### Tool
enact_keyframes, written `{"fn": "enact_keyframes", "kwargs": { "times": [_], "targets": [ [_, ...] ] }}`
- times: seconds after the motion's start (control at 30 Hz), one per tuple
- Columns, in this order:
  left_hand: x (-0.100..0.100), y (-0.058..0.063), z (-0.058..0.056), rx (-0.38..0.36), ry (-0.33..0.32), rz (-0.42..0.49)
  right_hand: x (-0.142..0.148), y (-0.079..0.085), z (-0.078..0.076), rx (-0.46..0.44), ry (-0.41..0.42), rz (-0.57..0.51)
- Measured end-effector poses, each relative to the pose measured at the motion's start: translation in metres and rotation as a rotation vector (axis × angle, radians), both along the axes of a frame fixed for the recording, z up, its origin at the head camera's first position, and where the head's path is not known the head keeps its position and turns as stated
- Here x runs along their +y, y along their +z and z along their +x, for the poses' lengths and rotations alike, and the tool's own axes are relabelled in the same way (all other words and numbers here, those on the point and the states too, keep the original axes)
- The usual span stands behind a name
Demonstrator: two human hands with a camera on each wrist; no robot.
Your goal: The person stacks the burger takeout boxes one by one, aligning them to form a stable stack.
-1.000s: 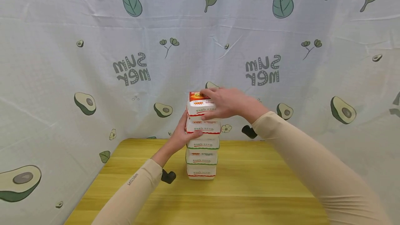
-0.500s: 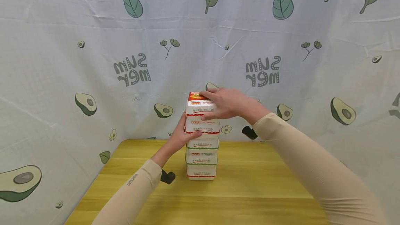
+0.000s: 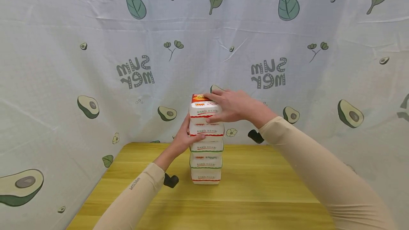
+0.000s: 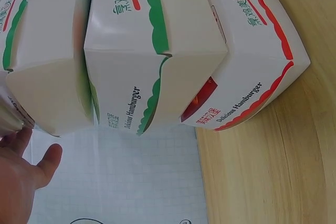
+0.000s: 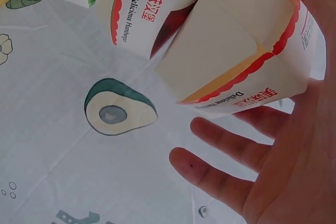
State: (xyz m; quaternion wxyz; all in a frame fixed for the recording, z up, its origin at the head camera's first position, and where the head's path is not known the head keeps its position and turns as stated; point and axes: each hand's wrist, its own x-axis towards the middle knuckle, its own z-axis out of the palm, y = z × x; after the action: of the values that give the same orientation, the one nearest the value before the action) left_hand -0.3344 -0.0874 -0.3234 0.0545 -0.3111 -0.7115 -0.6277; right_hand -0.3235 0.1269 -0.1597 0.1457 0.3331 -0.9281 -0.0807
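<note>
A stack of several white hamburger boxes with red or green trim stands on a yellow wooden table. My right hand holds the top box, fingers across its lid and thumb along its lower front edge. In the right wrist view the top box sits between thumb and spread fingers. My left hand grips the left side of the second box, thumb at its front. The left wrist view shows the lower boxes from below and part of my left hand.
A pale cloth backdrop printed with avocados and leaves closes in the table at the back and both sides. Black wrist camera mounts show near my left sleeve and right sleeve. The stack leans slightly.
The top box has shifted slightly left and settled onto the stack under my right hand. My left hand has stayed on the second box.
</note>
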Motion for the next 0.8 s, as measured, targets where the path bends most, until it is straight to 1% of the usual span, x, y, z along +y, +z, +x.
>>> {"fn": "enact_keyframes", "kwargs": {
  "times": [0.07, 0.17, 0.27, 0.4, 0.5, 0.63, 0.67, 0.8],
  "targets": [
    [0.001, -0.006, -0.007, 0.004, 0.005, 0.003, 0.002, 0.000, 0.001, 0.004, 0.006, -0.003],
    [0.001, -0.009, -0.008, 0.012, 0.009, 0.008, 0.004, 0.000, 0.002, 0.002, 0.001, -0.005],
    [0.000, -0.010, -0.008, 0.018, 0.027, 0.007, 0.007, 0.000, 0.003, -0.004, -0.008, -0.003],
    [-0.001, -0.010, -0.006, 0.025, 0.079, -0.012, 0.010, -0.001, 0.004, -0.009, -0.019, -0.002],
    [-0.001, -0.011, -0.005, 0.030, 0.102, -0.025, 0.011, -0.002, 0.005, -0.011, -0.020, -0.007],
    [-0.001, -0.011, -0.004, 0.047, 0.107, -0.034, 0.013, -0.003, 0.007, -0.010, -0.026, -0.026],
    [-0.001, -0.007, 0.001, 0.043, 0.104, -0.039, 0.014, -0.003, 0.007, -0.011, -0.026, -0.032],
    [0.000, -0.007, 0.002, 0.039, 0.104, -0.040, 0.019, -0.004, 0.009, -0.010, -0.008, -0.069]
  ]
}}
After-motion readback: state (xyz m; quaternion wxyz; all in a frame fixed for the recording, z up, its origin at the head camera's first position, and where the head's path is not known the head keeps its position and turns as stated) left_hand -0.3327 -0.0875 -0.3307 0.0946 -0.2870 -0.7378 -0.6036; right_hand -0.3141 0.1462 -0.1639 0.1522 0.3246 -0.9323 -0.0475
